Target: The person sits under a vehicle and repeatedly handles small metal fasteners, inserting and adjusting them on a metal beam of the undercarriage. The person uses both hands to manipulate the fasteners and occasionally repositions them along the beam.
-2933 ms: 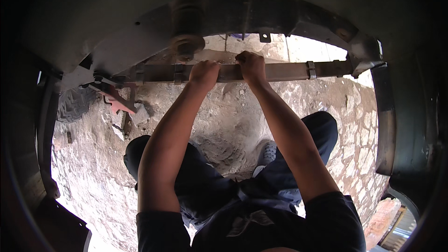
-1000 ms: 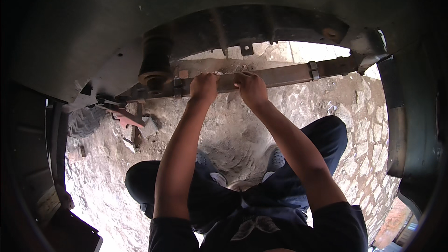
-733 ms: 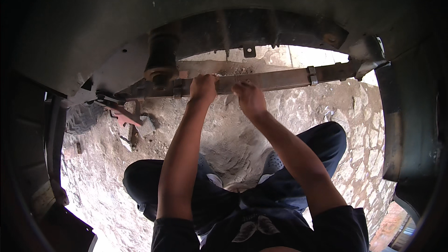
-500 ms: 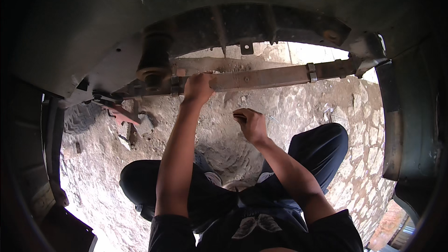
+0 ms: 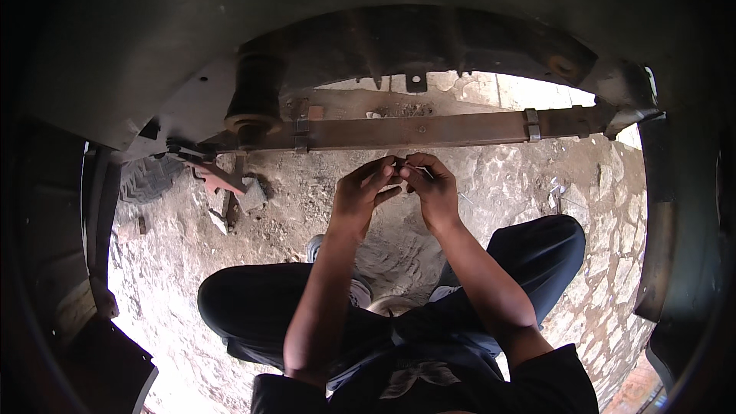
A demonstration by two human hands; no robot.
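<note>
My left hand (image 5: 356, 195) and my right hand (image 5: 437, 193) meet at the fingertips just below a long rusty leaf spring (image 5: 360, 133). Both are pinched closed around something small and dark, mostly covered by the fingers. The leaf spring runs left to right, apart from my hands, with a metal clip (image 5: 531, 125) near its right end and another clip (image 5: 301, 134) on the left. Above its left part hangs a dark, waisted cylindrical part (image 5: 257, 92).
A dark curved vehicle body panel (image 5: 429, 38) arches overhead. On the left, a red metal piece (image 5: 218, 176) lies near a broken grey block (image 5: 251, 194) and a treaded tire (image 5: 146, 180). My bent knees (image 5: 537, 249) rest over rough stony ground (image 5: 590, 284).
My left hand has let go of the leaf spring and come down to my right hand. The right hand has risen slightly, and the fingertips now meet.
</note>
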